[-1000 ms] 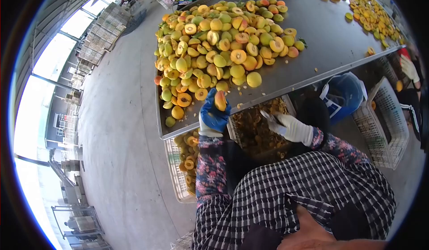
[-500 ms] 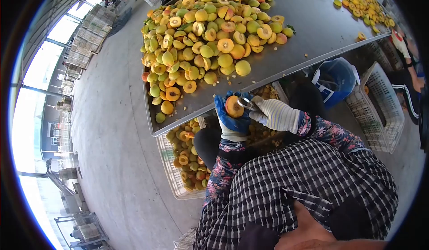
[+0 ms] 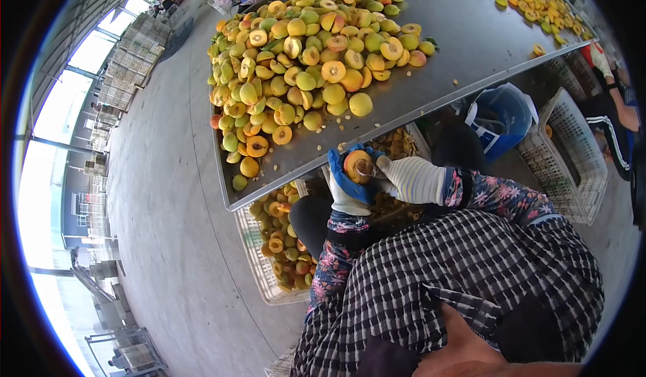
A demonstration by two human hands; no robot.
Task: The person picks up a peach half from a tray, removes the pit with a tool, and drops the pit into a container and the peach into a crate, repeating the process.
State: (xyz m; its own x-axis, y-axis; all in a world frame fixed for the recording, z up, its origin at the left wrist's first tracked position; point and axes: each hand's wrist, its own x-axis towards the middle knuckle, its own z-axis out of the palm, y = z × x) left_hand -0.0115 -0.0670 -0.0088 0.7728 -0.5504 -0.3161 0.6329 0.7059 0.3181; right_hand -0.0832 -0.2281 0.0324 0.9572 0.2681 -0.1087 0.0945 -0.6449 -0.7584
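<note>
My left hand (image 3: 345, 190), in a blue-coated white glove, is closed around a halved peach (image 3: 355, 161) with its cut face up. My right hand (image 3: 415, 179), in a white striped glove, grips a small curved metal pitting tool (image 3: 367, 169). The tool's tip is at the stone area in the middle of the peach half, and most of its handle is hidden by the fingers. Both hands are just off the near edge of the metal table (image 3: 316, 149). On that table lies a large heap of peach halves (image 3: 296, 74).
Below the table edge stands a white crate (image 3: 272, 289) of peach halves. A blue bucket (image 3: 505, 118) and a white plastic basket (image 3: 568, 168) are to the right. Another person's arm (image 3: 626, 111) shows at far right. More peach halves (image 3: 531, 7) lie at the table's far end.
The tool has moved from the peach half's right edge into its middle. My right hand has come closer and lower, and the peach half has tilted in my left hand.
</note>
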